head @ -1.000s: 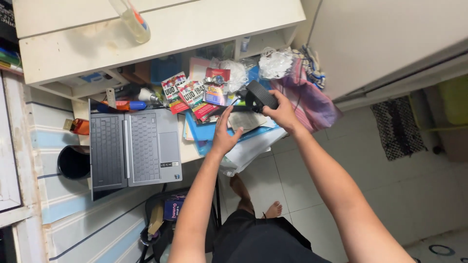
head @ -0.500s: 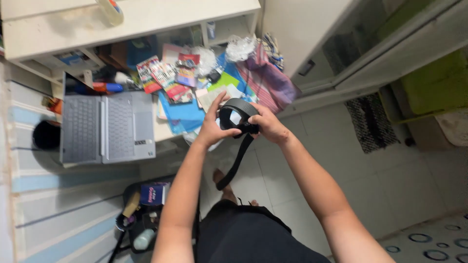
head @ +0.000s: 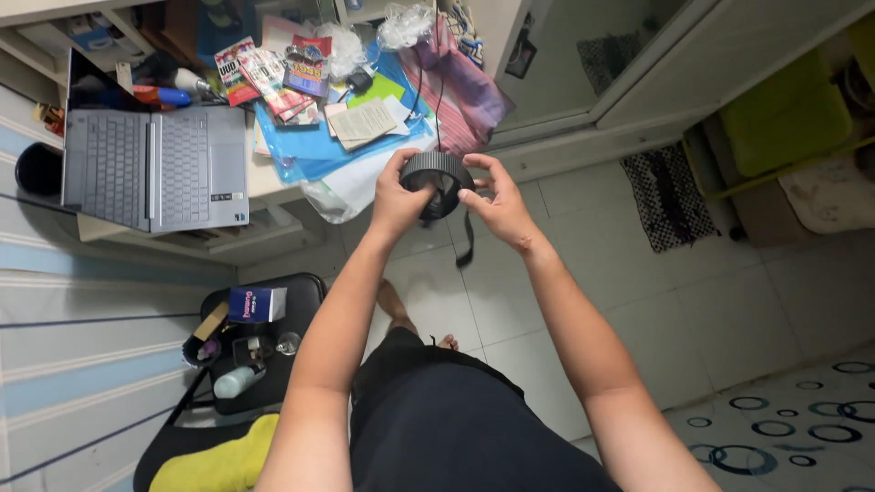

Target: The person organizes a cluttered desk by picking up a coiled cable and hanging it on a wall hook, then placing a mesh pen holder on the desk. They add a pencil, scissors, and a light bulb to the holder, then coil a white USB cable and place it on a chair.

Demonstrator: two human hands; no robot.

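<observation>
The black ribbed strap [head: 437, 170], hanging loose half a second earlier, was now rolled into a tight coil. Both the left hand [head: 398, 196] and right hand [head: 497, 202] had fingers clamped on it, at five o'clock from the cluttered white bench [head: 258, 179] and grey open laptop [head: 155, 169].

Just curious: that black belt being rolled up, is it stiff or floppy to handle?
Probably floppy: the belt curls into a tight coil and its loose end hangs limp. Likely light, since left hand and right hand pinch it with fingertips. Let go, it may unroll.

There was one grey laptop [head: 155, 169], one rolled black belt [head: 436, 173], one small blue box [head: 256, 303], one dark woven mat [head: 668, 198], and two bare hands: left [head: 397, 198] and right [head: 497, 204].
</observation>
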